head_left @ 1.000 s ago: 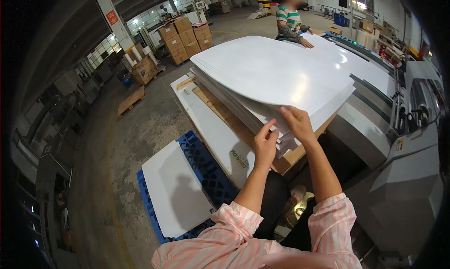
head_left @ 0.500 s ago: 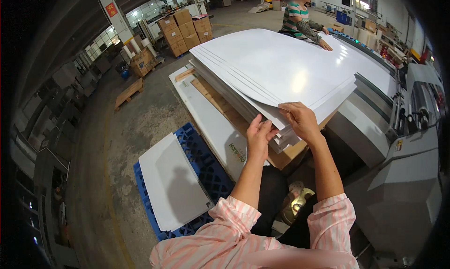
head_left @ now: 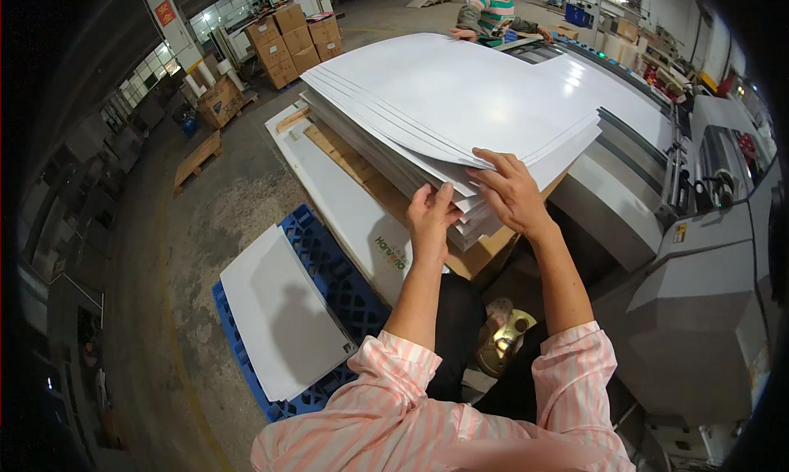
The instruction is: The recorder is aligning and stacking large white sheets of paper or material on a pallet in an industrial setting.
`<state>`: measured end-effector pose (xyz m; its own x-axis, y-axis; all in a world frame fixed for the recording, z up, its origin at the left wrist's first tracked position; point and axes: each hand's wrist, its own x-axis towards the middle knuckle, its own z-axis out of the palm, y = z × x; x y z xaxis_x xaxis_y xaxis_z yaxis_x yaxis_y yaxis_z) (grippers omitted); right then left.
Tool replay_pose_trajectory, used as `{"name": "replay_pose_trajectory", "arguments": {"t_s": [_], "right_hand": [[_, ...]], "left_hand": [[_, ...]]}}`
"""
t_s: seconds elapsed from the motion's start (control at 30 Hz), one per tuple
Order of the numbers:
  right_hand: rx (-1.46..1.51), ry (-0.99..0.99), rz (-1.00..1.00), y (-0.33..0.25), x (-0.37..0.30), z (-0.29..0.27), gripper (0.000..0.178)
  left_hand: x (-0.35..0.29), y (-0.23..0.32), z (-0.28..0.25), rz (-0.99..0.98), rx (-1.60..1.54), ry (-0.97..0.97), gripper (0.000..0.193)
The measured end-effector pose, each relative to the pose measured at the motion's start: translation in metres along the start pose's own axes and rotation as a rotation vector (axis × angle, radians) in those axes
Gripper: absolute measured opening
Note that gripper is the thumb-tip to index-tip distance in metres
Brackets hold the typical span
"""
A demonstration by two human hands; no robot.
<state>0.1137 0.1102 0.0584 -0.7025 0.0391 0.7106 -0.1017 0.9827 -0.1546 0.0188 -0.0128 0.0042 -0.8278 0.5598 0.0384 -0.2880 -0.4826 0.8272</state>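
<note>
Large glossy white sheets (head_left: 460,94) lie in a tall stack, its near corner in front of me. The top few curve up slightly there, leaving a dark gap beneath. My right hand (head_left: 514,197) is at this corner with fingers apart, the index stretched over the top sheet; its thumb is partly hidden. Just left of it, my left hand (head_left: 431,224) touches the layered sheet edges, fingers half bent and apart. Whether a sheet lies between its fingers cannot be made out.
A grey machine (head_left: 690,308) with rollers stands at right. At left, smaller white sheets (head_left: 279,316) lie on a blue plastic pallet (head_left: 308,234). A white board (head_left: 329,193) runs beside the stack. A co-worker (head_left: 493,16) stands beyond it; cardboard boxes (head_left: 288,41) are stacked farther back.
My right hand has loosened from a pinch at the sheet corner to spread fingers, and the corner sits lower. The co-worker's hands have moved apart. The whole view has shifted.
</note>
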Motion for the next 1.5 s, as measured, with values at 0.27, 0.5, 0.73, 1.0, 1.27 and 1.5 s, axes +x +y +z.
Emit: {"name": "replay_pose_trajectory", "arguments": {"t_s": [0.27,0.5,0.73,1.0,1.27,1.5], "right_hand": [[0.486,0.154,0.306,0.004,0.009,0.025,0.027],[0.649,0.362,0.510,-0.007,0.020,0.023,0.020],[0.070,-0.020,0.109,0.003,0.011,0.013,0.024],[-0.058,0.108,-0.110,-0.012,0.015,0.003,0.036],[0.094,0.001,-0.064,-0.006,0.005,0.000,0.029],[0.041,0.062,-0.020,-0.002,0.005,0.008,0.022]], "left_hand": [[-0.002,-0.006,0.007,0.036,-0.024,0.028,0.040],[-0.004,-0.011,-0.004,0.081,0.011,0.028,0.062],[-0.004,0.000,-0.005,0.024,-0.144,-0.132,0.052],[-0.002,-0.004,-0.004,0.019,-0.139,-0.075,0.065],[-0.002,-0.004,0.004,0.037,0.026,0.045,0.076],[-0.001,-0.005,-0.004,0.071,-0.086,-0.130,0.067]]}}
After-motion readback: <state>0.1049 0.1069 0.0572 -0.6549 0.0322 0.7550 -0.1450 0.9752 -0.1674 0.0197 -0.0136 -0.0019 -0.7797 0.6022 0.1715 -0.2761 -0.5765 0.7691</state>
